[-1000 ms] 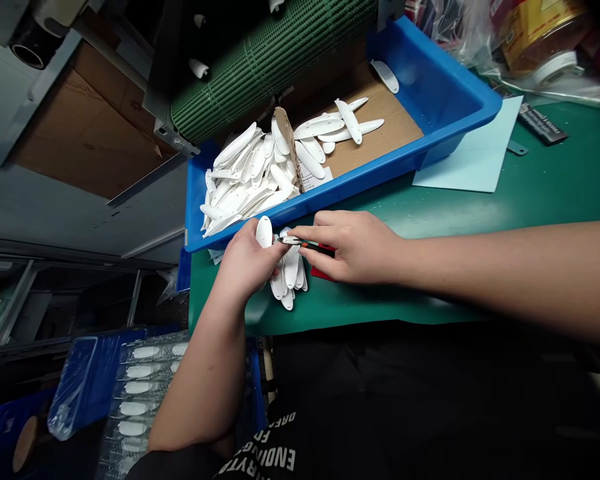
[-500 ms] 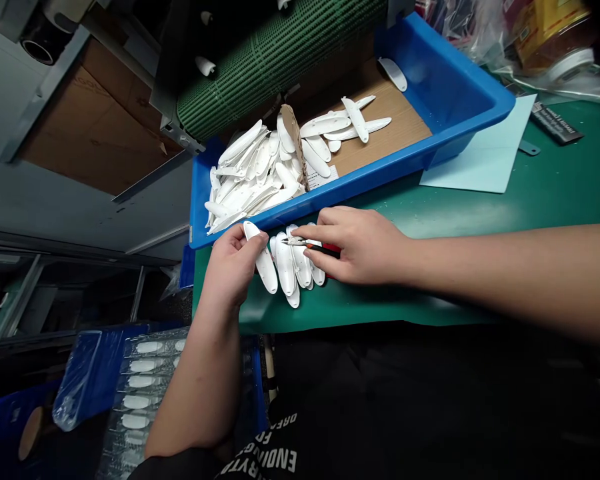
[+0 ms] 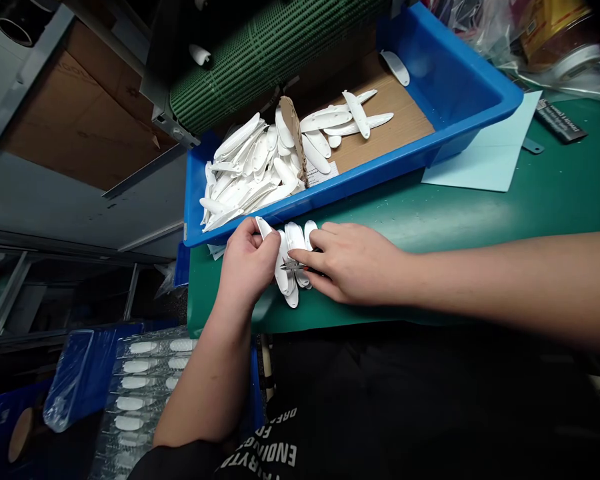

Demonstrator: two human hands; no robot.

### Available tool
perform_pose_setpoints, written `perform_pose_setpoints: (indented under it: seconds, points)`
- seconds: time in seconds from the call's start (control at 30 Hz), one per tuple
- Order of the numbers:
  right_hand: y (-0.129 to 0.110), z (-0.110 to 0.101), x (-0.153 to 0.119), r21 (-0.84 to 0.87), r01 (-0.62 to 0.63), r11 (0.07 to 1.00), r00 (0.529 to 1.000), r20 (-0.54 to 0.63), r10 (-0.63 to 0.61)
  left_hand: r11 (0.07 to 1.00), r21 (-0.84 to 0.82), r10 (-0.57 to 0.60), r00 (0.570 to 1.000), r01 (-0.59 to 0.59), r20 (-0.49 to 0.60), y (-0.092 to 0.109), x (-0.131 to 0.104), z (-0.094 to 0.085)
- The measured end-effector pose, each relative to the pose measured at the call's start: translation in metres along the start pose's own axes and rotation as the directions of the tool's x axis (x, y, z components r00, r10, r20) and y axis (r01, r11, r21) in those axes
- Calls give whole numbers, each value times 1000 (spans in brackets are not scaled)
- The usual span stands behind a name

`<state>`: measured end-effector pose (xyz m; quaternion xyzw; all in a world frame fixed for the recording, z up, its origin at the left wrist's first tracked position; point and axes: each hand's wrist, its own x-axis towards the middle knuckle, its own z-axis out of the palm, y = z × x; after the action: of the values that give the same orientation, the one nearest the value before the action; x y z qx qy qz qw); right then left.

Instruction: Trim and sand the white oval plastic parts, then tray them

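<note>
My left hand (image 3: 250, 261) pinches the upper end of a white oval plastic part (image 3: 280, 275) between thumb and fingers, at the near edge of the blue tray. My right hand (image 3: 353, 261) is closed around small pliers (image 3: 293, 265), whose handles are mostly hidden under the fingers. The jaws of the pliers lie against or just over the held part; exact contact is too small to tell. Several more white parts (image 3: 295, 237) lie overlapping on the green table between my hands.
A blue tray (image 3: 380, 179) beyond my hands holds a pile of white parts and a cardboard divider (image 3: 294, 137). Above it runs a green conveyor belt (image 3: 260, 57). A pale sheet (image 3: 485, 160) and black tube (image 3: 560, 121) lie right. Clear packaging trays (image 3: 137, 385) stand lower left.
My left hand has moved right with the white part, bringing it over the other parts and to the pliers. My right hand has come slightly down with the pliers.
</note>
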<state>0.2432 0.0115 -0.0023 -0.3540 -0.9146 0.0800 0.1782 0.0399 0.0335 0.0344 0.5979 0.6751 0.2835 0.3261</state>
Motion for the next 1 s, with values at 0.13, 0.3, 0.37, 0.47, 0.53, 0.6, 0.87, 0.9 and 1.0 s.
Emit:
perform_pose_setpoints:
  seconds: [0.13,0.3,0.37,0.47,0.53,0.6,0.87,0.9,1.0]
  points:
    - [-1,1,0,-6,-15,1000,999,38,16,998,70,11,1000,-11,-6,-1,1,-1]
    - [-4,4,1,-22,-35,999,997,61,36,998,55,11,1000,-11,2,-1,1,0]
    - [-5,5,2,-12,-27,1000,996,79,28,999,38,1,1000,-2,4,-1,0,1]
    - [-3,5,4,39,-25,999,996,90,21,998,-47,-38,999,39,30,-2,0,2]
    - [1,4,4,85,-45,995,998,57,41,992,-122,-38,998,43,43,-5,1,1]
    - [6,1,4,128,-78,989,997,-10,80,991,-132,-22,999,26,34,-9,3,-2]
    - [20,-20,1,83,-242,967,969,71,236,986,167,-34,998,26,46,-26,13,-5]
    - [20,-21,0,70,-253,965,963,118,244,977,212,-41,998,31,46,-27,13,-5]
    - [18,-22,-4,42,-268,963,941,226,252,937,344,-66,998,57,14,-25,8,-7]
